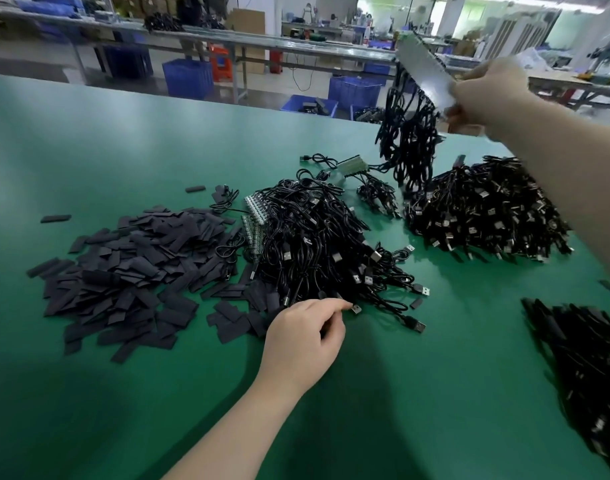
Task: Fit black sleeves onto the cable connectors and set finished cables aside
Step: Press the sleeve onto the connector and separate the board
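left hand (305,336) pinches at a cable (355,308) by the middle pile; right hand (483,95) grips a strip (424,69) dangling cables over the counter (123,133). restocking, i'd say; sleeves (123,268) wait left, next to pick.

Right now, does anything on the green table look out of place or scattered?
Yes. A few black sleeves lie alone on the green table, apart from the main sleeve pile; another sits farther back. The right hand holds a blurred strip of cables in the air.
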A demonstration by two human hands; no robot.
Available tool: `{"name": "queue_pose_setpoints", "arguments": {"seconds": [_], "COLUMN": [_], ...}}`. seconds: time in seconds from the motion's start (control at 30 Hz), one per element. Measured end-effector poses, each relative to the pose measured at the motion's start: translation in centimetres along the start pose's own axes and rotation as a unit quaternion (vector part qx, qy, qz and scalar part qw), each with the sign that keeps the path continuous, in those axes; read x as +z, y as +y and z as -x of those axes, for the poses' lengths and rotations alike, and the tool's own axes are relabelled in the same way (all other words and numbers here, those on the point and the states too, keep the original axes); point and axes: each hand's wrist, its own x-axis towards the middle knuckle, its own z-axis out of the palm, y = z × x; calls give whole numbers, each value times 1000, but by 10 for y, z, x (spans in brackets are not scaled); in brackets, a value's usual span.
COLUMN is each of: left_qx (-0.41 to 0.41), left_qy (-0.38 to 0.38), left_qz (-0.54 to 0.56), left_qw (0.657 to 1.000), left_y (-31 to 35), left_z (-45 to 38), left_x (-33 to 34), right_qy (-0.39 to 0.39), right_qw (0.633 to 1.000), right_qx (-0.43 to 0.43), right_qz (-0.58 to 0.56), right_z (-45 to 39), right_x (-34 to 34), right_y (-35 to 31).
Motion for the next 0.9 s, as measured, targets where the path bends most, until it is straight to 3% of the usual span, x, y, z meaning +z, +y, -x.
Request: {"name": "queue_pose_setpoints", "arguments": {"seconds": [0.13, 0.27, 0.53, 0.63, 0.73, 0.9], "left_qx": [-9, -7, -8, -4, -19, -13], "left_qy": [-9, -16, -22, -26, -22, -1], "left_qz": [-4, -10, -8, -8, 27, 163], "left_qw": [1000, 1000, 1000, 1000, 999, 987], "left_y": [0, 0, -2, -1, -1, 9], "left_z": [0, 0, 1, 2, 4, 8], "left_x": [-1, 0, -1, -1, -4, -14], "right_qy": [23, -9, -23, 2, 37, 51], "right_qw": [997, 988, 981, 936, 890, 872], "right_qx": [-50, -65, -100, -203, -313, -349], "right_qz": [57, 138, 165, 287, 329, 340], "right_z": [4, 8, 25, 50, 89, 179], "right_x": [-14, -7, -21, -30, -39, -48], "right_y": [-6, 8, 14, 6, -2, 15]}}
